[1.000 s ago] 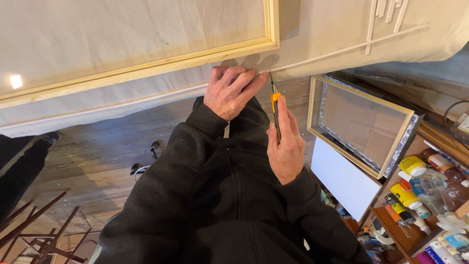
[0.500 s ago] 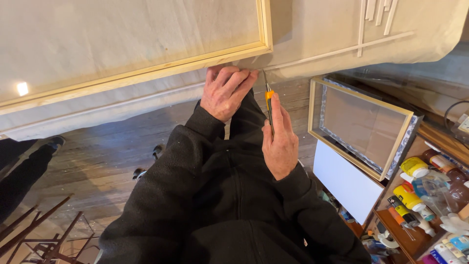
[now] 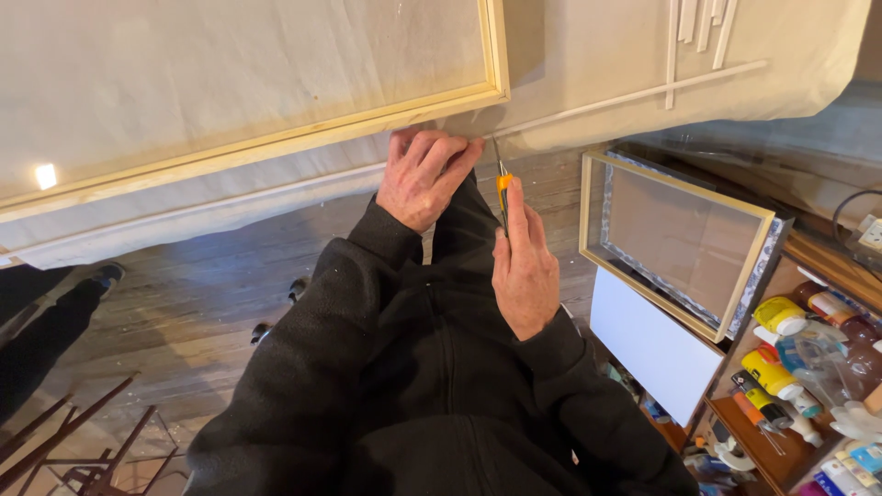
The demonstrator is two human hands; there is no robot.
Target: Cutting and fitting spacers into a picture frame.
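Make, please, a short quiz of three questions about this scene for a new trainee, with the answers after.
1. True or false: the right hand holds a knife with an orange handle, blade toward the cloth-covered table edge.
2. What does the left hand press on?
A. the white board
B. the cloth at the table edge, just below the wooden frame
C. a yellow bottle
3. Fill in: leaning at the right, beside the shelf of bottles, stands a second ____ with a light rim.

Key
1. True
2. B
3. frame
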